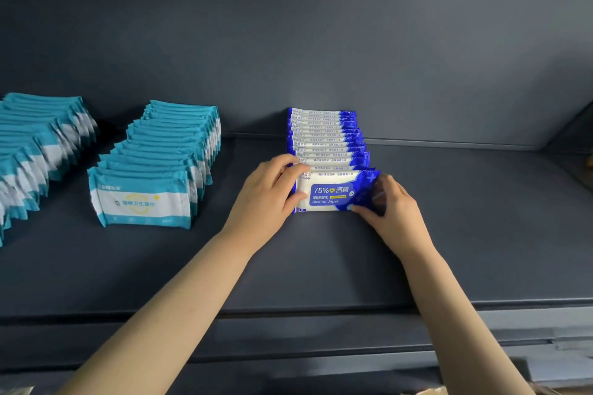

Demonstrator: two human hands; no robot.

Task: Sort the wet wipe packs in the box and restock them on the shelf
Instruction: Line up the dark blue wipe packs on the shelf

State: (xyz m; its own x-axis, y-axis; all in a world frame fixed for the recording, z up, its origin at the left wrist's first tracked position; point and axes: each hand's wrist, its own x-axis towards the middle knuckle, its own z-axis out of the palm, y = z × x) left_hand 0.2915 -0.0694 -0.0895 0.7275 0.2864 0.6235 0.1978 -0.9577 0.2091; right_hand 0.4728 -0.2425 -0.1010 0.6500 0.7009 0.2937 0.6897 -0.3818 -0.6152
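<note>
The left hand (268, 199) gripped the left end of the front blue pack (330, 194), thumb on its face, fingers curled over its top. The right hand (393, 215) pinched the pack's right end. The pack stood upright, heading the blue row (324, 135) on the shelf (321, 269). Well apart to the left stood 2 more: the near teal row (160, 151) and the far teal row (35, 144).
</note>
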